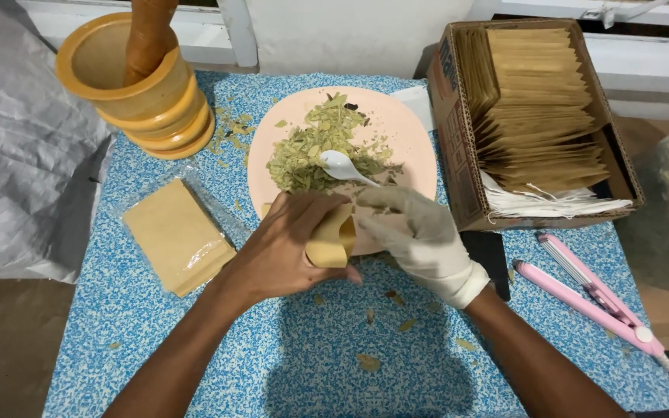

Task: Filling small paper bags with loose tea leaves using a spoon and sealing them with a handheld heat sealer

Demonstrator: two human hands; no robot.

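Note:
My left hand [288, 248], bare, holds a small tan paper pouch [333, 238] with its mouth held apart, just at the near rim of a pink plate [412, 139]. My right hand [420, 236], in a white glove, grips a white plastic spoon [342, 166] whose bowl rests on a heap of crushed dried green leaves [311, 147] on the plate. The two hands touch around the pouch, close together.
A yellow wooden mortar with a pestle [137, 73] stands at the back left. A clear bag of tan pouches [176, 236] lies at left. A cardboard box of several tan pouches [536, 116] sits at right, a pink heat sealer [594, 298] beside it. Leaf crumbs dot the blue cloth [334, 364].

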